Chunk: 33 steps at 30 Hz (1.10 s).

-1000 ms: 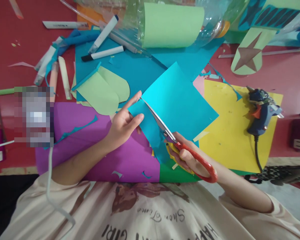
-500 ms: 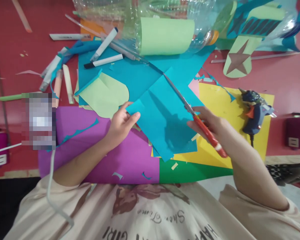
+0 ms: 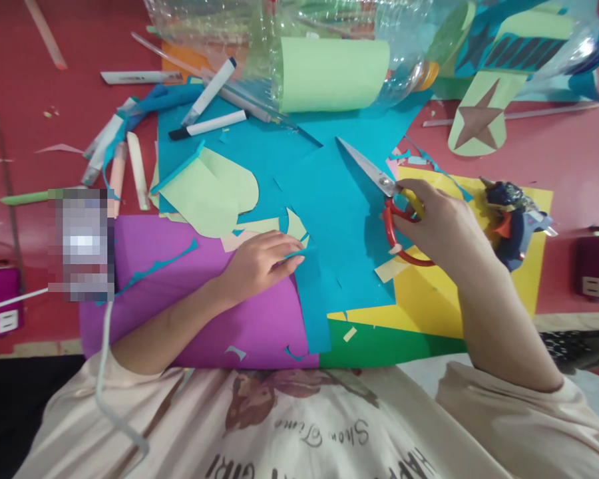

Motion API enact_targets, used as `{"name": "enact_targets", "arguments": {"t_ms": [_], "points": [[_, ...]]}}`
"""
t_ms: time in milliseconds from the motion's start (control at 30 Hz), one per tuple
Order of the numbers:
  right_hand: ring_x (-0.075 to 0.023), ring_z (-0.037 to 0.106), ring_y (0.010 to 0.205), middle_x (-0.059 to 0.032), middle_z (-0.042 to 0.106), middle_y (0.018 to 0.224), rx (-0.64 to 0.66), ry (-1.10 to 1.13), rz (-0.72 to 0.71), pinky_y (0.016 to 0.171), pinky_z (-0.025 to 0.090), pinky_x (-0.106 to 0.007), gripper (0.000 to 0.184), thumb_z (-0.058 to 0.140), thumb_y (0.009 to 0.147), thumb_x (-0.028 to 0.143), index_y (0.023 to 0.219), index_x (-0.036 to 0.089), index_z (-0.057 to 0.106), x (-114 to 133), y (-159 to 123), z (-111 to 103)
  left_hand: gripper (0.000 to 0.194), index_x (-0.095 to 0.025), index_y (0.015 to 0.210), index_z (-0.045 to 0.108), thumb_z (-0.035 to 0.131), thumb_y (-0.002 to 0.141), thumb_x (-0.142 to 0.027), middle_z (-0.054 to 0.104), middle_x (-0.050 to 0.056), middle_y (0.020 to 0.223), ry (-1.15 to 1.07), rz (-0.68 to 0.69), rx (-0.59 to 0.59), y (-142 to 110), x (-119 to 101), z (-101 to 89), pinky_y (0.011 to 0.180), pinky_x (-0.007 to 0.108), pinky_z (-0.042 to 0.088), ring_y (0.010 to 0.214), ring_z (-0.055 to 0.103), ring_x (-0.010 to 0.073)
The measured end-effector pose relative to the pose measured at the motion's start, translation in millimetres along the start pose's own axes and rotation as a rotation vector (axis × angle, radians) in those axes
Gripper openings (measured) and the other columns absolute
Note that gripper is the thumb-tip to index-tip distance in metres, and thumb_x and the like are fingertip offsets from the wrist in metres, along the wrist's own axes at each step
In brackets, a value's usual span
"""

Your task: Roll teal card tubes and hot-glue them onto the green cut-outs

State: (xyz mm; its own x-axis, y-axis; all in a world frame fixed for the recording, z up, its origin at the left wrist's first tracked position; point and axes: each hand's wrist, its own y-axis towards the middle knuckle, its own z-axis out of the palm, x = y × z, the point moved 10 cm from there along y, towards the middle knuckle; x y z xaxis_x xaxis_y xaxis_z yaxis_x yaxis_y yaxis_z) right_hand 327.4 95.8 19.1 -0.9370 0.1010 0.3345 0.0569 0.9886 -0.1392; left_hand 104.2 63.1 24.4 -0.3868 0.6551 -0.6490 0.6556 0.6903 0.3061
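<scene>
My left hand (image 3: 262, 263) lies palm down with its fingers together, pressing the left edge of a teal paper sheet (image 3: 339, 219) onto the purple sheet (image 3: 194, 299). My right hand (image 3: 442, 223) grips red-handled scissors (image 3: 379, 183) by the handles. The closed blades point up and left, resting over the teal sheet's upper right part. A cut teal strip (image 3: 314, 306) hangs down from the sheet toward my chest.
A yellow sheet (image 3: 474, 293) and a green sheet (image 3: 389, 342) lie under my right arm. A blue glue gun (image 3: 512, 223) sits at the right. Markers (image 3: 209, 123), light green cutouts (image 3: 209, 189), a clear plastic bottle (image 3: 329, 53) with rolled green paper and a star cutout (image 3: 476, 120) crowd the back.
The teal sheet went from being held up and cut to lying flat. My right hand carried the scissors up and right. My left hand dropped flat onto the sheet's edge.
</scene>
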Motion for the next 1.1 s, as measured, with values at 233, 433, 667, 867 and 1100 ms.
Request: {"name": "enact_targets", "arguments": {"t_ms": [233, 433, 667, 867, 1100], "points": [[-0.0378, 0.057, 0.104, -0.0192, 0.065, 0.108, -0.033, -0.073, -0.010, 0.086, 0.043, -0.050, 0.040, 0.058, 0.085, 0.029, 0.123, 0.018, 0.061, 10, -6, -9, 0.049, -0.019, 0.058, 0.062, 0.044, 0.092, -0.050, 0.074, 0.007, 0.081, -0.038, -0.150, -0.073, -3, 22, -3.9, 0.079, 0.033, 0.056, 0.084, 0.070, 0.0195], [-0.0185, 0.058, 0.071, -0.0076, 0.064, 0.083, 0.147, 0.392, -0.263, 0.066, 0.047, -0.033, 0.029, 0.053, 0.087, 0.044, 0.100, 0.020, 0.064, 64, -24, 16, 0.061, -0.020, 0.044, 0.040, 0.043, 0.088, -0.062, 0.054, 0.002, 0.052, -0.083, -0.250, -0.077, -1, 27, -8.6, 0.056, 0.027, 0.047, 0.063, 0.062, 0.0168], [-0.0045, 0.033, 0.041, 0.0070, 0.041, 0.046, 0.787, 0.825, -0.245, 0.038, 0.024, -0.020, 0.046, 0.061, 0.078, 0.053, 0.055, 0.020, 0.039, 122, -52, 94, 0.051, -0.019, 0.054, 0.046, 0.050, 0.088, -0.057, 0.046, -0.003, 0.051, -0.217, -0.293, -0.022, 0, 25, -4.8, 0.048, 0.023, 0.036, 0.051, 0.048, 0.0101], [-0.0049, 0.036, 0.029, 0.0047, 0.045, 0.036, 0.496, 1.175, 0.004, 0.031, 0.026, -0.021, 0.046, 0.063, 0.079, 0.050, 0.049, 0.018, 0.049, 92, -20, 81, 0.052, -0.021, 0.134, 0.040, 0.057, 0.088, -0.038, 0.066, -0.001, 0.077, -0.420, -0.382, -0.020, -7, 29, 0.5, 0.058, 0.020, 0.047, 0.067, 0.062, 0.0114], [-0.0077, 0.047, 0.035, 0.0024, 0.055, 0.049, 0.142, 1.438, 0.141, 0.030, 0.036, -0.021, 0.036, 0.068, 0.073, 0.042, 0.053, 0.020, 0.047, 58, -12, 71, 0.037, -0.022, 0.117, 0.053, 0.063, 0.084, -0.036, 0.066, 0.005, 0.107, -0.322, -0.457, -0.226, -11, 42, -21.1, 0.069, 0.022, 0.052, 0.082, 0.065, 0.0131]]}}
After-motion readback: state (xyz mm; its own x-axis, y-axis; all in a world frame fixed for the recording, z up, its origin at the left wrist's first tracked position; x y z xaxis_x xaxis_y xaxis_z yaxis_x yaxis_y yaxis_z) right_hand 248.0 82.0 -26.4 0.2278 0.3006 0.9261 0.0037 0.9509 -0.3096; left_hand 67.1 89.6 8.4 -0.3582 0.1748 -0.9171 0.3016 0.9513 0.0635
